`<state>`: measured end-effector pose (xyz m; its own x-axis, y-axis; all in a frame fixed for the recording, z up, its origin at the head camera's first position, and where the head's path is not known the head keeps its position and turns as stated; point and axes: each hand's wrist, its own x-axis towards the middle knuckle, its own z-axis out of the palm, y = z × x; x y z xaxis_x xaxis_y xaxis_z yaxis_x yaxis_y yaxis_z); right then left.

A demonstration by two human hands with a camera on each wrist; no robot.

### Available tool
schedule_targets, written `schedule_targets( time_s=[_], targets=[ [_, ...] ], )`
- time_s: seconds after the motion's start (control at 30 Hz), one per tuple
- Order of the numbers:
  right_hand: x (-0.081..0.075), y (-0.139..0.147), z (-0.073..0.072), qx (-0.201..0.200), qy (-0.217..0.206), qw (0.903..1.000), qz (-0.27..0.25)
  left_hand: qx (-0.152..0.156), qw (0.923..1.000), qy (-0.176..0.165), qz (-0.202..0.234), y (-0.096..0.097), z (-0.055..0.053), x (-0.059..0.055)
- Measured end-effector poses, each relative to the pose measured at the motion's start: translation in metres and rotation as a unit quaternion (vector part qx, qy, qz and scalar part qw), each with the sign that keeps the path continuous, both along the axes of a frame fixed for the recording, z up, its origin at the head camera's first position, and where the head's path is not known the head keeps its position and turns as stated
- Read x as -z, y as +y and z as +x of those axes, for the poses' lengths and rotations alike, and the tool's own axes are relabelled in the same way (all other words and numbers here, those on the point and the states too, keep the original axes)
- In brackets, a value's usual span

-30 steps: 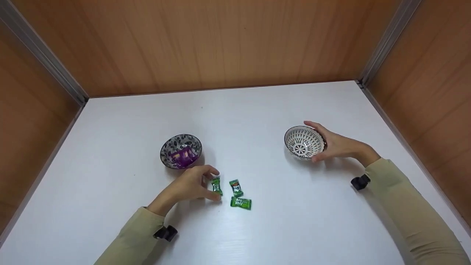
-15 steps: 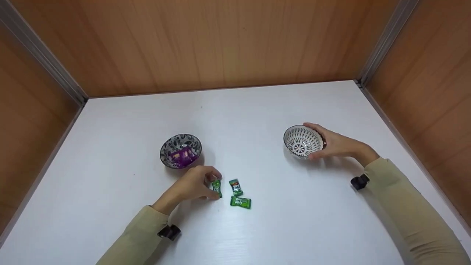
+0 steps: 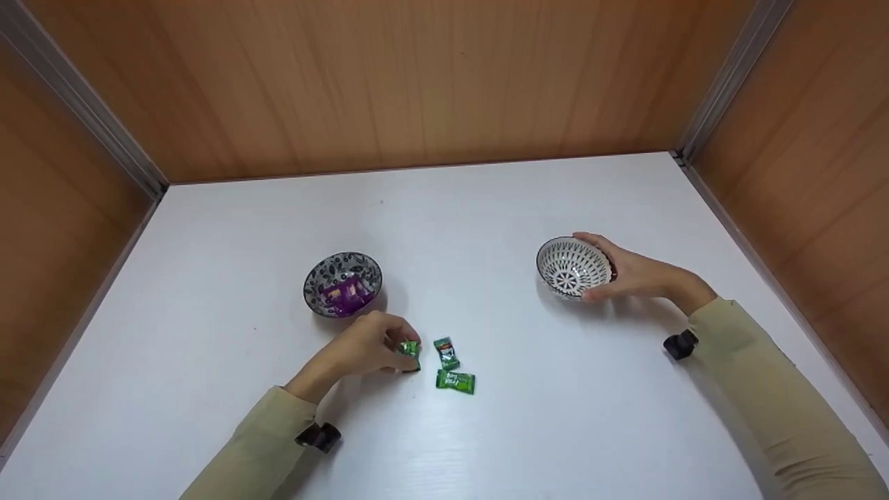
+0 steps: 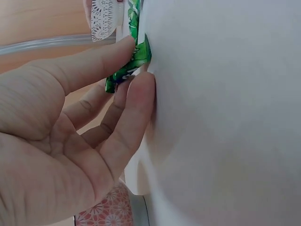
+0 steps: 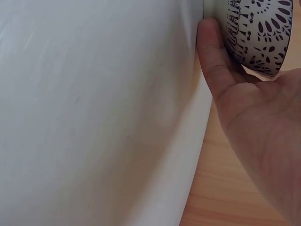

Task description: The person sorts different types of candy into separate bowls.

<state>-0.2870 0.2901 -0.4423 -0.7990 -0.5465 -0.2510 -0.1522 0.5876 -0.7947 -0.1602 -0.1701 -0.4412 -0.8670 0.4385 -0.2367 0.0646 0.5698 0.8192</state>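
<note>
My left hand point(image 3: 362, 347) pinches a green-wrapped candy point(image 3: 410, 349) between thumb and fingertips, low over the white table. In the left wrist view that candy point(image 4: 126, 70) is tilted between the thumb and a finger. Two more green candies, one upright point(image 3: 446, 353) and one sideways point(image 3: 455, 382), lie just to its right. My right hand point(image 3: 635, 273) grips the right side of a white bowl point(image 3: 571, 267) with black dashes inside. Seen from the right wrist, the thumb lies along the base of the bowl point(image 5: 263, 35). No contents show in it.
A dark floral bowl point(image 3: 345, 262) stands behind my left hand, with purple-wrapped pieces point(image 3: 349, 295) in it. Wooden panels point(image 3: 430, 83) border the white table point(image 3: 444, 215) at the back and both sides.
The fingers and thumb of my left hand have closed in on the green candy, which now shows less and is tilted. My right hand and its bowl have barely moved.
</note>
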Motion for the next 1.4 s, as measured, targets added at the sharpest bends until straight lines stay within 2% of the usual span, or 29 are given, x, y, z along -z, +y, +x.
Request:
schedule_targets(
  time_s=[0.23,0.5,0.7,0.8,1.03,1.3,1.4],
  targets=[
    [-0.001,0.002,0.001,-0.004,-0.019,0.9998,-0.001,0.019,0.9980,-0.022,0.055,-0.005,-0.001,0.001],
    [-0.004,0.003,0.002,0.002,-0.025,0.9997,0.005,0.014,0.9972,-0.009,0.072,-0.009,-0.004,0.001],
    [-0.008,0.004,0.002,0.009,-0.032,0.9993,0.015,0.033,0.9956,-0.014,0.087,-0.004,-0.008,-0.002],
    [-0.009,0.003,0.002,0.009,-0.030,0.9993,0.018,0.037,0.9949,-0.014,0.093,0.000,-0.012,-0.006],
    [-0.006,0.001,0.002,0.010,-0.030,0.9994,0.013,0.034,0.9836,-0.068,0.164,0.015,-0.017,-0.013],
    [-0.002,-0.002,0.003,0.012,-0.036,0.9993,-0.004,0.018,0.9717,-0.105,0.211,0.048,-0.027,-0.006],
    [-0.001,-0.001,0.003,0.013,-0.037,0.9992,-0.003,0.009,0.9701,-0.110,0.216,0.062,-0.032,-0.007]
  ],
)
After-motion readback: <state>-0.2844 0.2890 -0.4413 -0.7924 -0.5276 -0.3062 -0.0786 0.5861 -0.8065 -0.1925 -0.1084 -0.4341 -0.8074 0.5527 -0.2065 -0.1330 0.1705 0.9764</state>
